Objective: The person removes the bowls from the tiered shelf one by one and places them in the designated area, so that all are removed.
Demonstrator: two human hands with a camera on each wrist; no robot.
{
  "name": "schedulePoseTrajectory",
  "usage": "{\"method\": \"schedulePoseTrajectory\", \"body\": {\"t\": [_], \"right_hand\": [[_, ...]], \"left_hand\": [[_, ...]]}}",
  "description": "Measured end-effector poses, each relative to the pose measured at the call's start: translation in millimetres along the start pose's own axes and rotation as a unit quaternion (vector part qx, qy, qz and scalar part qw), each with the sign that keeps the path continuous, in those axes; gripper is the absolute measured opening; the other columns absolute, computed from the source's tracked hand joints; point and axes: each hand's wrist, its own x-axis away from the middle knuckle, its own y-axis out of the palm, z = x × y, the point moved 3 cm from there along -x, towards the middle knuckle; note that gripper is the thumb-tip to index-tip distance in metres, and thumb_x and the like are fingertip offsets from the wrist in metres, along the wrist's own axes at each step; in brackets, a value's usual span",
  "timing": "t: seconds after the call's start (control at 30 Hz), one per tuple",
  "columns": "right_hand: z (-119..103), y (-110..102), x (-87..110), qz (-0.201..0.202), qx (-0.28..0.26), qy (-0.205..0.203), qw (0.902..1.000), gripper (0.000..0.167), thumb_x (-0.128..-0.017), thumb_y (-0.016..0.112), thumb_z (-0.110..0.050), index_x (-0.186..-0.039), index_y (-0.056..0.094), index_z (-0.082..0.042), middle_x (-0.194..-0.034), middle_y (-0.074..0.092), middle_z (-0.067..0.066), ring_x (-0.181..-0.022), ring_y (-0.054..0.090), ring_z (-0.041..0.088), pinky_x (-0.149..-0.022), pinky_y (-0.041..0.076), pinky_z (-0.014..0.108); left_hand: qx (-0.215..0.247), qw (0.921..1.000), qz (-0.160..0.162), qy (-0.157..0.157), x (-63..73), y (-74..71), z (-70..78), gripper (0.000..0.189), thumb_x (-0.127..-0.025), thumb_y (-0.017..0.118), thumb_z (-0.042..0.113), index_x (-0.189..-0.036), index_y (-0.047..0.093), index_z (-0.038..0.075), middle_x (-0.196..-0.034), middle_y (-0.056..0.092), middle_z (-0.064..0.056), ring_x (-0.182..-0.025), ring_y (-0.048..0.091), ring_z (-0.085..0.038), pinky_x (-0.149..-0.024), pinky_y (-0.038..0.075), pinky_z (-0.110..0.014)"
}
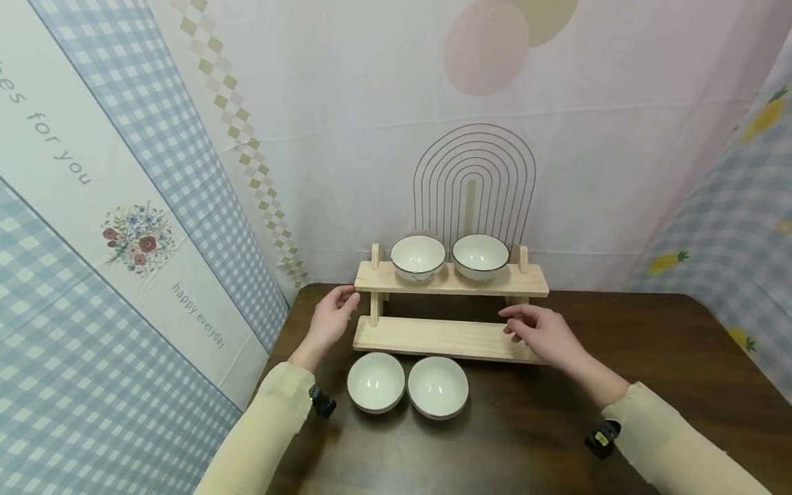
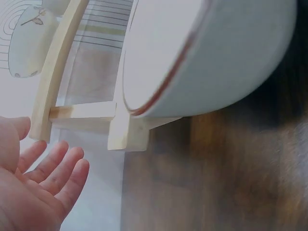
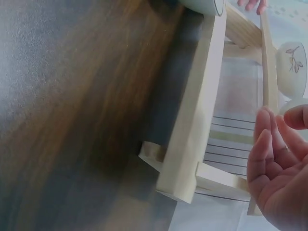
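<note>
A two-tier light wooden rack [image 1: 433,335] stands at the back of the table. Two white bowls, a left one [image 1: 418,256] and a dark-rimmed right one [image 1: 481,254], sit side by side on its upper tier. In front of the rack, another pair of white bowls, the left [image 1: 376,382] and the right [image 1: 437,387], rests on the table. At the upper tier's left end is my left hand [image 1: 331,320], fingers loosely bent with nothing in them. My right hand [image 1: 544,333] hovers by the rack's right end, its relaxed fingers [image 3: 262,149] holding nothing.
The brown wooden table [image 1: 625,337] extends to both sides of the rack. A pale printed curtain [image 1: 346,124] hangs behind it, and a blue checked cloth [image 1: 185,151] hangs at the left. Small black devices, one on the left cuff [image 1: 322,402], are worn at both wrists.
</note>
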Motion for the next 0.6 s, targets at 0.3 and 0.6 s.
{"method": "schedulePoseTrajectory", "body": {"t": [0.3,0.6], "right_hand": [[-8.5,-14.9,-9.7,0.044,-0.005,0.014,0.9989,0.032,-0.109,0.056,-0.015,-0.136,0.069,-0.003,-0.104,0.078,0.008,-0.093,0.073,0.025,-0.078,0.06,0.038],[-13.4,-33.7,-27.0,0.072,0.019,0.003,0.9972,0.039,-0.109,0.053,-0.018,-0.143,0.065,-0.004,-0.108,0.077,0.014,-0.096,0.071,0.032,-0.072,0.055,0.032]], "left_hand": [[-0.051,0.9985,-0.02,0.0,-14.5,-5.4,10.0,0.048,-0.113,0.059,0.029,-0.153,0.054,0.003,-0.133,0.068,-0.021,-0.12,0.066,-0.036,-0.101,0.053,-0.053],[-0.1,0.9943,-0.037,-0.007,-28.9,-6.2,22.9,0.053,-0.114,0.055,0.031,-0.158,0.049,0.003,-0.144,0.063,-0.024,-0.132,0.059,-0.04,-0.11,0.048,-0.056]]}}
